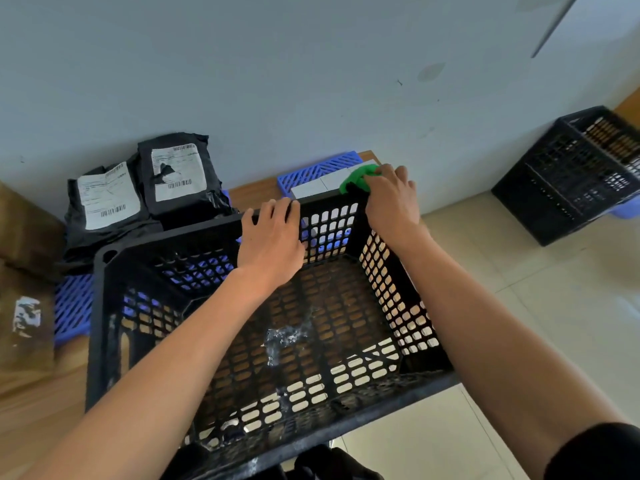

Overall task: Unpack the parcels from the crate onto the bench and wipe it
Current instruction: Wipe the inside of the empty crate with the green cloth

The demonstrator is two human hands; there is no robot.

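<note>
A black perforated plastic crate (104,306) stands in front of me with nothing inside but white scuffs on its floor. My left hand (270,240) grips the crate's far rim, fingers curled over the edge. My right hand (391,199) holds a green cloth (356,178) against the crate's far right corner. Two black parcels (145,192) with white shipping labels lie side by side on the wooden bench (252,195), against the wall at the back left.
Blue slatted plastic trays (318,171) lie on the bench behind and left of the crate. A brown cardboard box (24,271) sits at the far left. A second black crate (575,178) stands on the tiled floor (519,306) at the right.
</note>
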